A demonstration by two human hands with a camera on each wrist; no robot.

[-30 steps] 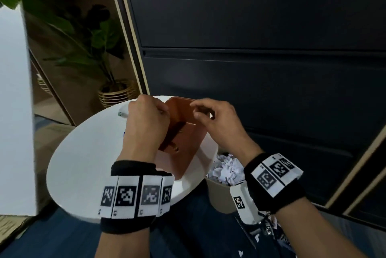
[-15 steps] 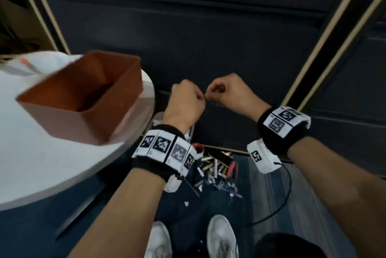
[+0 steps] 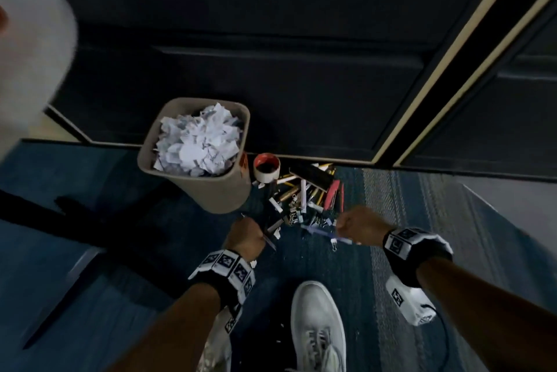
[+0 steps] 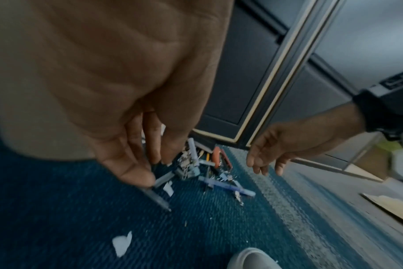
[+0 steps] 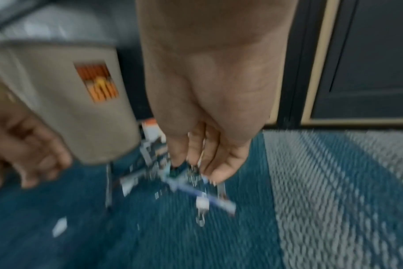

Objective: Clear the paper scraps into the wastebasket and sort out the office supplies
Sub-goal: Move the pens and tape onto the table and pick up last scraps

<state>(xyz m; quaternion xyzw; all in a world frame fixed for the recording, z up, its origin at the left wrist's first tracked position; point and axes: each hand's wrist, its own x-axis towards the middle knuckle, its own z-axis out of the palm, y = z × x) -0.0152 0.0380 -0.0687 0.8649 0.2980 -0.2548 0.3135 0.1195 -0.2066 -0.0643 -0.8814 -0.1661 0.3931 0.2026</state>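
Observation:
A beige wastebasket (image 3: 223,193) (image 5: 81,109) stands on the blue carpet, heaped with crumpled paper scraps (image 3: 196,145). To its right lies a pile of office supplies (image 3: 304,196): pens, pencils, binder clips, a tape roll (image 3: 266,169) and a red tool (image 3: 331,193). My left hand (image 3: 245,234) (image 4: 150,169) points its fingers down, thumb tip at the end of a dark pen (image 4: 158,199); no grip shows. My right hand (image 3: 355,227) (image 5: 196,163) hangs with loose fingers just over a blue pen (image 4: 228,188) (image 5: 196,193) and a binder clip (image 5: 201,203), holding nothing. Small paper scraps (image 4: 122,243) (image 5: 60,226) dot the carpet.
A dark cabinet front (image 3: 271,55) with a pale trim strip runs behind the pile. The white table's edge (image 3: 33,49) shows blurred at the upper left. My white shoe (image 3: 318,326) stands just behind the hands. Striped grey carpet (image 3: 422,221) lies to the right.
The view swung from the table and the brown box down to the floor. Both hands dropped from chest height to the supplies pile, and their curled fingers loosened.

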